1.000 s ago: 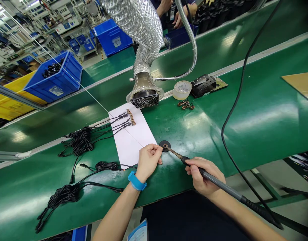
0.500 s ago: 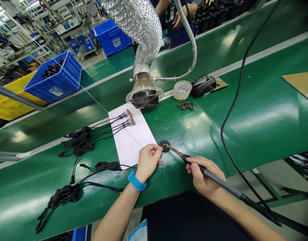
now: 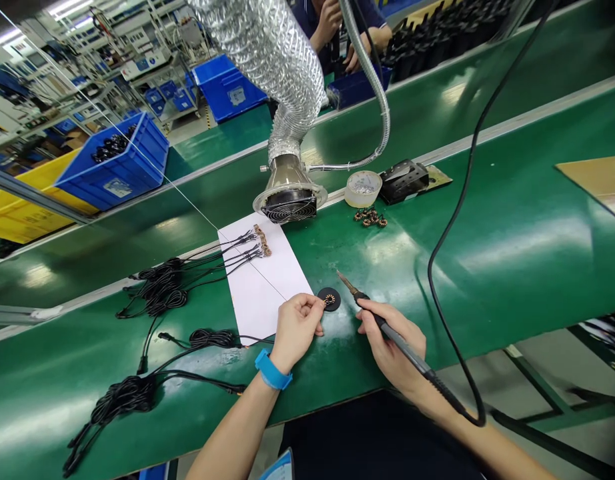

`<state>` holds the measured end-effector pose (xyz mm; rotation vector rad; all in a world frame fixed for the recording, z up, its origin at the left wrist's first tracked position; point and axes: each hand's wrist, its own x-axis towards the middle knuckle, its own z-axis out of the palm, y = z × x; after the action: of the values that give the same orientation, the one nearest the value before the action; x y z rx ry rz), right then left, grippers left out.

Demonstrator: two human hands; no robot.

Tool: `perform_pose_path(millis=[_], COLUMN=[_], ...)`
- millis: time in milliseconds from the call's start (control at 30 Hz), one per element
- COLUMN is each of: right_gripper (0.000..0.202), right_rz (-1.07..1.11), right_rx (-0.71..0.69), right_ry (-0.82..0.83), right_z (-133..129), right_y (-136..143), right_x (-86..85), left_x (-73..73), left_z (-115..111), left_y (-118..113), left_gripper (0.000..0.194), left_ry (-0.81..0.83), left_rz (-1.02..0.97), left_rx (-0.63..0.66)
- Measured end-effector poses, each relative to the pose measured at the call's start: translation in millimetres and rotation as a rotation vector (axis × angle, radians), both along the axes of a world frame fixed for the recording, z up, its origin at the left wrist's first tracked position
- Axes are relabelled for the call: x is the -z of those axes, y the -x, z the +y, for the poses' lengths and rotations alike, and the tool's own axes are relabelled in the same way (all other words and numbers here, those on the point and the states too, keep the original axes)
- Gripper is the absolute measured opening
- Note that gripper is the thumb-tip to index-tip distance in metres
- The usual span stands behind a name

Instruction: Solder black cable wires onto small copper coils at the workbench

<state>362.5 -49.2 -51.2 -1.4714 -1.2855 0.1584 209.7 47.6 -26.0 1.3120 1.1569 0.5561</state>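
My left hand (image 3: 299, 328), with a blue band at its wrist, pinches something small, probably a wire end, at the left edge of a round black pad (image 3: 336, 307). A copper-wound ring (image 3: 329, 299) lies on that pad, touching or very near my fingertips. In my right hand (image 3: 393, 340) is a soldering iron (image 3: 405, 348), its tip up and to the right of the pad, apart from the ring. White paper (image 3: 260, 300) lies left of the pad, bearing several rings (image 3: 262, 241) with black cables. A black cable runs under or into my left hand.
A fume extractor (image 3: 290, 193) hangs above the paper. Behind the pad are loose rings (image 3: 370, 217), a round tub (image 3: 362, 189) and a black holder (image 3: 405, 181). Cable bundles (image 3: 130, 395) lie at left. The iron's cord (image 3: 430, 267) loops at right. Another person's hands (image 3: 355, 59) show across the bench.
The soldering iron in my right hand has lifted off the ring, its tip now above and to the right of the pad. My left hand keeps its pinch beside the ring. The view has shifted slightly.
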Motion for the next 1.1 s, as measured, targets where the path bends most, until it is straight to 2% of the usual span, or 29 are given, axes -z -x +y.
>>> perform_pose_path(millis=[200,400,800,1100], right_gripper=[0.033,0.049,0.051,0.052], right_rz=[-0.002,-0.086,-0.065,-0.052], right_rx=[-0.077,-0.185,-0.255,-0.285], right_ry=[0.002,0.135,0.176,0.185], right_z=[8.4,15.9,17.2,17.4], right_y=[-0.2,1.6,2.0,2.0], right_x=[3.0,15.4,20.2,15.1], left_x=[1.4,1.6,6.4,2.5], left_z=[0.1,1.6,3.3,7.7], left_y=[0.2,0.2,1.7,3.9], left_gripper=[0.033,0.036,0.035,0.033], left_ry=[0.002,-0.038,-0.052,-0.117], left_rz=[-0.009,-0.012,-0.025,0.086], left_rx=[-0.003,0.010,0.016,0.020])
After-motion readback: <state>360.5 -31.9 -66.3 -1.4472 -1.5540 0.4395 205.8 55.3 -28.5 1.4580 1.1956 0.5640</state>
